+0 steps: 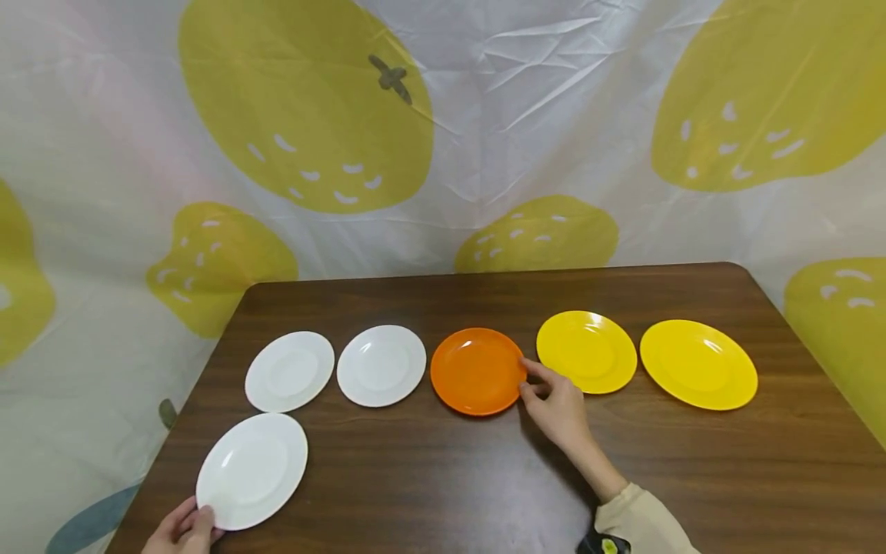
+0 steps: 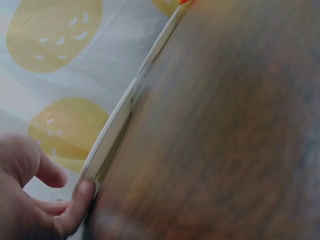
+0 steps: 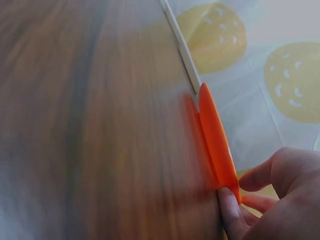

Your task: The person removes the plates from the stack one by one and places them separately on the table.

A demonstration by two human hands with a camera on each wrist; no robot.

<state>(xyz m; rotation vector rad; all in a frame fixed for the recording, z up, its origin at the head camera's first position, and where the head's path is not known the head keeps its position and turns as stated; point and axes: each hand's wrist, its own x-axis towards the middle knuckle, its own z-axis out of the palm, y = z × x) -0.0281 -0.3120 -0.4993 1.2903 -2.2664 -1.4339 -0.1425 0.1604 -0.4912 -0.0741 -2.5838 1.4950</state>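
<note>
At the table's near left, my left hand point(image 1: 181, 529) grips the lower left rim of a white plate point(image 1: 252, 471), thumb over the rim. In the left wrist view this white plate point(image 2: 107, 137) appears edge-on, with fingers at its near end. My right hand point(image 1: 557, 408) pinches the right rim of an orange plate point(image 1: 477, 371) in the middle of the row. From the right wrist, the orange plate point(image 3: 216, 137) shows edge-on, its near rim between thumb and fingers. Two more white plates point(image 1: 289, 372) point(image 1: 381, 365) lie left of the orange one.
Two yellow plates point(image 1: 587, 351) point(image 1: 699, 365) lie on the right of the brown wooden table point(image 1: 443, 492), the nearer one close beside my right hand. Behind the table hangs a white cloth point(image 1: 477, 169) printed with yellow fruit. A dark wrist device point(image 1: 604, 543) sits at my right sleeve.
</note>
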